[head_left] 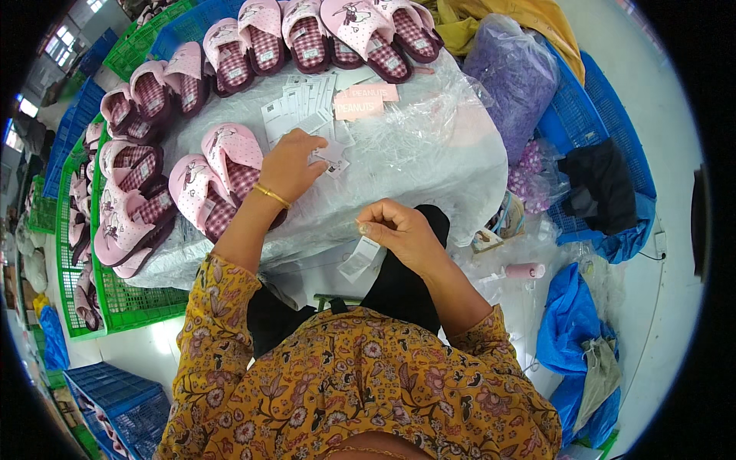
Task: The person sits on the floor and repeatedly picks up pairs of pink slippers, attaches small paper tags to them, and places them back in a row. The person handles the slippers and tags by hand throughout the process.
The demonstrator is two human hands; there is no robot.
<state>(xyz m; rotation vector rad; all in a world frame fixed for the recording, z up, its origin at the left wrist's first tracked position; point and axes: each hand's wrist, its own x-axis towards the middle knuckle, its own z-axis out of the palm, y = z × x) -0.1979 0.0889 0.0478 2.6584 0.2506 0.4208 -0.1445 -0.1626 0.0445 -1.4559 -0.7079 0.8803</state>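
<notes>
The left hand (295, 163) curls partly closed at a tag (333, 159) over the table (448, 184), its hold unclear, near slippers (192, 184), while the right hand (395, 232) pinches a label (359, 259) at the near edge.

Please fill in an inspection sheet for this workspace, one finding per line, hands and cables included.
Surface: table covered in clear plastic.
Job's things: pink slippers along the far and left sides; fanned white cards, pink cards beside them.
Clutter: crumpled film on the table; pink roll and blue sheeting on the floor.
Hands: left hand at a small white tag, grip unclear; right hand pinches a clear-and-white strip.
Cables: apparently a short dark cord, far right.
Surroundings: green crate left, purple bag right.
</notes>
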